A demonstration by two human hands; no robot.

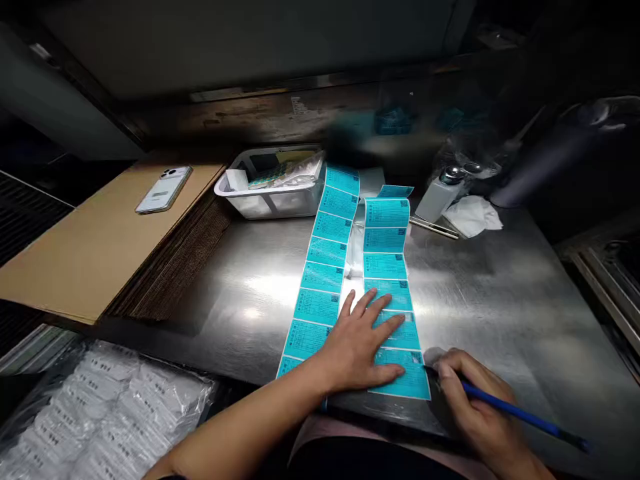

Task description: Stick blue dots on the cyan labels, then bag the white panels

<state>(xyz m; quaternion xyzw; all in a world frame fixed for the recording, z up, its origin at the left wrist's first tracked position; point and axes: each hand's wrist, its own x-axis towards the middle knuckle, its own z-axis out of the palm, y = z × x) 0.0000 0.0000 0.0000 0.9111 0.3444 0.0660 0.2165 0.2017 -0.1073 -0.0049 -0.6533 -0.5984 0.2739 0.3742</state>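
My left hand [357, 347] lies flat with fingers spread on a strip of teal printed labels [386, 280], pressing its lower part to the steel table [500, 313]. My right hand [475, 403] grips a blue pen [520, 413], whose tip touches the lower right edge of that strip. A second teal label strip [325, 263] runs beside it on the left, and my left forearm covers its near end. The labels carry small dark text and square codes, too small to read.
A white plastic tray [270, 190] holding assorted items stands at the table's back. Left of it, a phone [164, 190] rests on stacked cardboard sheets [110, 240]. A bottle [440, 197], tissue [473, 217] and a bag of white labels [100, 413] lie nearby.
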